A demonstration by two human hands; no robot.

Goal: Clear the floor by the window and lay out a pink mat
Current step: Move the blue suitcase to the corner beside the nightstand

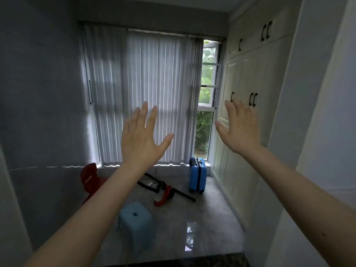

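Both the left hand (pixel 141 139) and right hand (pixel 239 128) are spread, holding nothing. Best to lift the pale blue stool (pixel 135 220) at lower centre first, then the blue suitcase (pixel 197 175).

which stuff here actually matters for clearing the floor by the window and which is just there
Part of the job:
blue suitcase
light blue stool
red chair
red and black tool
left hand, right hand, both empty

Just there:
blinds
wardrobe

No pink mat in view.
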